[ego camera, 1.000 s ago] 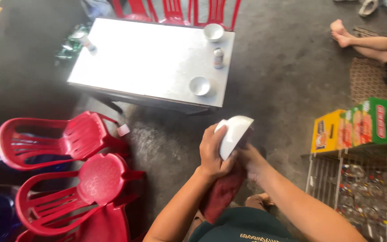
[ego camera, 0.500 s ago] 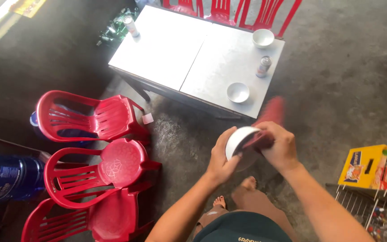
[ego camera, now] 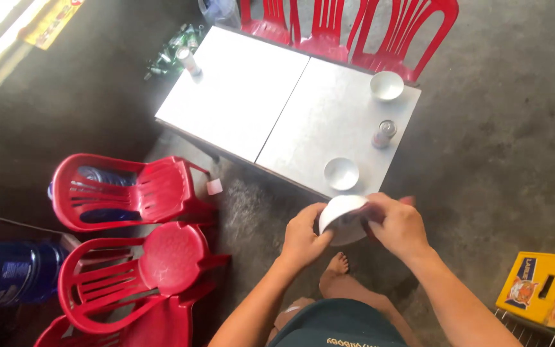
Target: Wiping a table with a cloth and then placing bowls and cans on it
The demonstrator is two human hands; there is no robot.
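Head view was given from above, and a small white bowl was seen held in both hands just off the near edge of a metal-topped table, above the concrete floor. The left hand was closed around the bowl's left side, fingers curled under it and thumb against the wall. The right hand was closed on the right side, and a sliver of something red showed at its fingertips; what it was could not be told. The bowl was tilted, its rim turned partly toward the right hand.

Two similar bowls were left on the table: one near the near edge, just beyond the hands, and another toward the far right corner, with a small metal can between them. Red plastic chairs were stacked to the left of the table.

The bowl was judged to be light, stiff and smooth, probably glazed or melamine, so slippery when wet and liable to chip or crack if dropped on concrete. A hold by the rim and underside, as shown, was judged the safest.
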